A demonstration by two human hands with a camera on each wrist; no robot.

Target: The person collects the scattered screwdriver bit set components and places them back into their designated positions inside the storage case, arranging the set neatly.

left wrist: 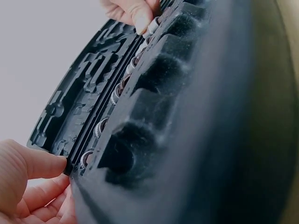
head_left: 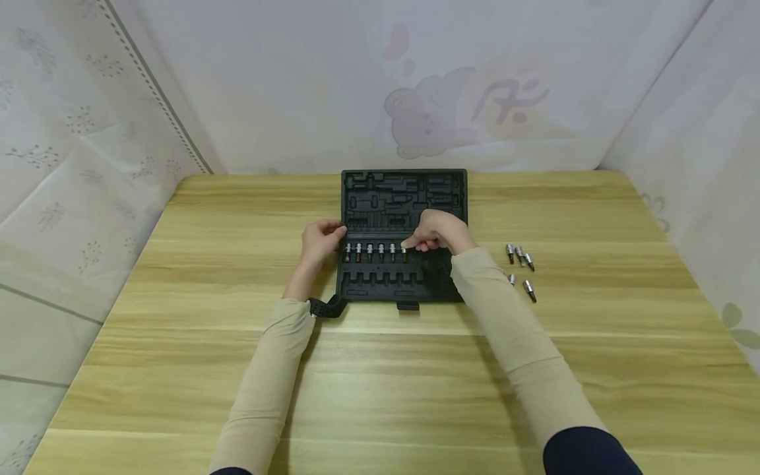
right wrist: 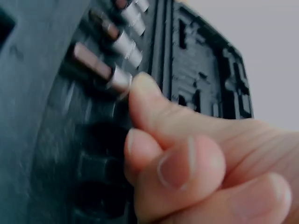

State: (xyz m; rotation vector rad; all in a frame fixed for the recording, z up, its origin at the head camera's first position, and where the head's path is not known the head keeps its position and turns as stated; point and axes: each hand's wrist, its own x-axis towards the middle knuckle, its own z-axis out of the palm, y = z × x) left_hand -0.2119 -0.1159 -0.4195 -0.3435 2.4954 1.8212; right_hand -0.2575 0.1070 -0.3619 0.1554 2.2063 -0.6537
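Observation:
A black plastic tool case (head_left: 380, 295) lies open on the table, its moulded lid (head_left: 410, 191) folded back. Several bit sockets (head_left: 370, 249), silver with darker tips, sit in a row of slots. At the case's left edge, near the hinge, my left hand (head_left: 320, 241) grips the rim between thumb and fingers. My right hand (head_left: 442, 231) is over the row's right end. In the right wrist view its thumb tip (right wrist: 145, 88) presses the silver end of the last bit socket (right wrist: 119, 80), the other fingers curled below it.
Several loose bit sockets (head_left: 530, 288) lie on the wooden table (head_left: 380, 389) to the right of the case, one partly behind my right sleeve. A latch (head_left: 408, 306) juts from the case's front edge. A patterned curtain (head_left: 297, 86) hangs behind the table.

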